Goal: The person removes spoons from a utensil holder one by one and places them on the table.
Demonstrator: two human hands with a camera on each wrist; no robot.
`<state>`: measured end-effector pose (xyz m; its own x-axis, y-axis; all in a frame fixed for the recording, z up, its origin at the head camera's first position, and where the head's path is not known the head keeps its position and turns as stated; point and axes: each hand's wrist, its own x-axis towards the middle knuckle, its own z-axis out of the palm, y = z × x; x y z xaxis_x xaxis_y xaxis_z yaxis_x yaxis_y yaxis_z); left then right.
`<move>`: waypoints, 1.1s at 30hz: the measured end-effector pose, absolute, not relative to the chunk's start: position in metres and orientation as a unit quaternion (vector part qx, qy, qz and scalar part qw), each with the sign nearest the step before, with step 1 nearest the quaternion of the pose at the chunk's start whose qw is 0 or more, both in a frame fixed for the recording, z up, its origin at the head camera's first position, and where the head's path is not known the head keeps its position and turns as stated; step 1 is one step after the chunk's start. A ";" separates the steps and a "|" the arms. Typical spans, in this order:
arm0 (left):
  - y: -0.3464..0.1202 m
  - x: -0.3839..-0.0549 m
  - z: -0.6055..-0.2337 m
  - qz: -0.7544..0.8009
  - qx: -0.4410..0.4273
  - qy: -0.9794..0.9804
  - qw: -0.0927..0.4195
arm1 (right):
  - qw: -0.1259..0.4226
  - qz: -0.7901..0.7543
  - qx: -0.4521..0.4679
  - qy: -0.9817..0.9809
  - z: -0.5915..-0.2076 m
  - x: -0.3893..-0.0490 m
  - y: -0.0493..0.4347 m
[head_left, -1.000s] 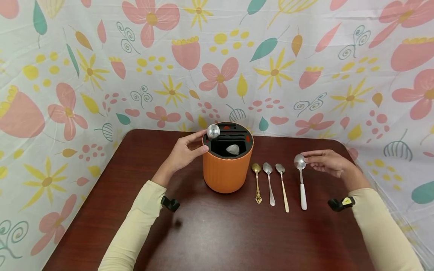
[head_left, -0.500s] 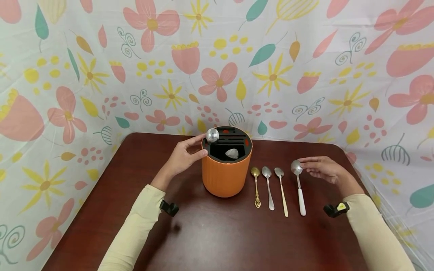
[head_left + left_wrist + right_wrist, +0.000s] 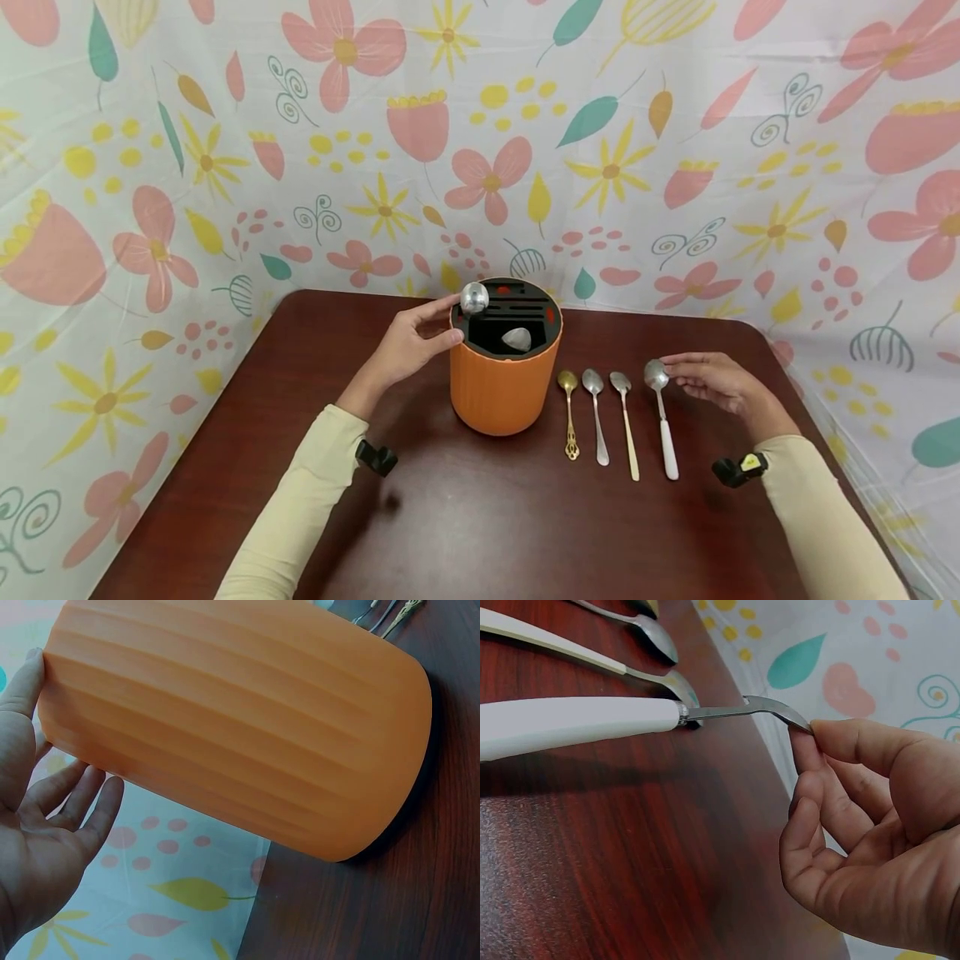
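My right hand point(image 3: 716, 381) pinches the bowl tip of a metal spoon with a white handle point(image 3: 669, 450) between thumb and fingers. In the right wrist view the white handle point(image 3: 577, 724) points left over the table; whether it touches the wood I cannot tell. My left hand point(image 3: 405, 346) touches the rim of an orange ribbed utensil holder point(image 3: 501, 396) with outstretched thumb and index finger. The left wrist view shows its other fingers loosely bent beside the holder wall point(image 3: 240, 727). A shiny rounded metal end point(image 3: 474, 298) and a dull grey utensil head point(image 3: 517, 338) show at the holder's black slotted top.
Between holder and right hand lie a gold spoon point(image 3: 568, 415), a silver spoon point(image 3: 597, 417) and a spoon with a cream handle point(image 3: 626, 425), side by side on the dark wooden table point(image 3: 480, 517). A flowered cloth point(image 3: 487, 100) hangs behind the table.
My right hand has brought the white-handled spoon slightly left, nearer to the row of spoons. The left hand stays at the holder. The head view has shifted a little.
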<state>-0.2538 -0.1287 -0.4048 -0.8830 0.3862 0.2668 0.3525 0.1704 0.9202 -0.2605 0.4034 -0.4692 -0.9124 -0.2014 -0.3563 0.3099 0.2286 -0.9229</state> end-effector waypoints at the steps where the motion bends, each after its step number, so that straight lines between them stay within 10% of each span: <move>1: -0.129 -0.254 -0.405 0.597 0.242 0.765 0.013 | 0.205 -0.619 0.035 0.757 -0.470 -0.261 0.404; 33: -0.126 -0.251 -0.400 0.594 0.220 0.774 0.026 | 0.195 -0.577 0.050 0.791 -0.497 -0.266 0.396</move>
<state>-0.2509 -0.1262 -0.4000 -0.9021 0.3710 0.2206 0.3089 0.1981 0.9302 -0.2656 0.3959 -0.4970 -0.9191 -0.1457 -0.3660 0.3041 0.3285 -0.8942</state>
